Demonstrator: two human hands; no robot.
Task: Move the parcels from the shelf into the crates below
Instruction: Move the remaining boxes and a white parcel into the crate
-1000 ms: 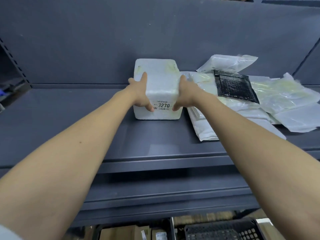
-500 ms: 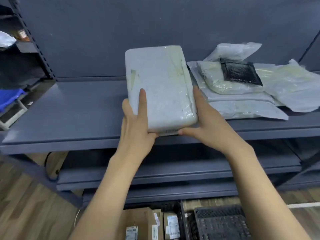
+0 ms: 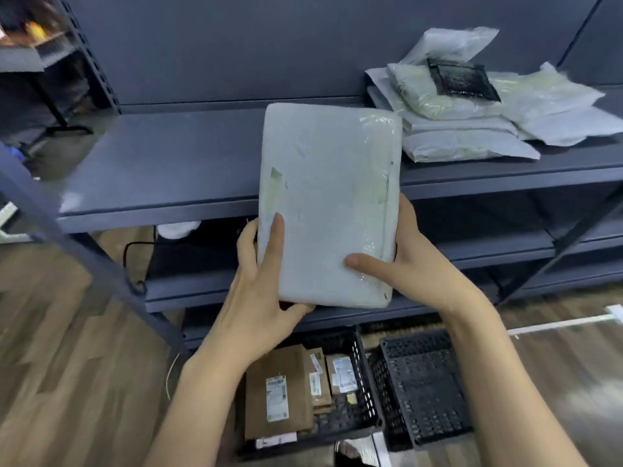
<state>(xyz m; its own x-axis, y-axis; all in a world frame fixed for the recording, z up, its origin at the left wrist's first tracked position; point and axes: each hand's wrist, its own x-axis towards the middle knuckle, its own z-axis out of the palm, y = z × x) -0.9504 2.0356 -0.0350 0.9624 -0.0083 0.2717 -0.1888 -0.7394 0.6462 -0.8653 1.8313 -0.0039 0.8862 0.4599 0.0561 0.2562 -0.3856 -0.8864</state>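
Note:
A white foam box parcel (image 3: 328,197) wrapped in clear tape is held in the air in front of the grey shelf (image 3: 168,163). My left hand (image 3: 259,291) grips its lower left side, thumb on top. My right hand (image 3: 414,264) grips its lower right side, thumb across the top face. Below stand two black crates: the left crate (image 3: 362,375) holds several brown parcels (image 3: 279,392) with labels, and the right crate (image 3: 421,385) shows only its mesh floor. Several white poly bags (image 3: 462,129) and a black bubble mailer (image 3: 462,80) lie on the shelf's right part.
A slanted grey shelf post (image 3: 84,251) runs down at the left. Lower shelf boards (image 3: 505,244) sit behind the box. A black cable (image 3: 135,251) hangs under the shelf. The floor (image 3: 50,365) is wood-patterned, with a white strip at the right.
Both hands lifted the foam box off the shelf and drew it toward me and downward. The view has tilted down, so the two crates below now show.

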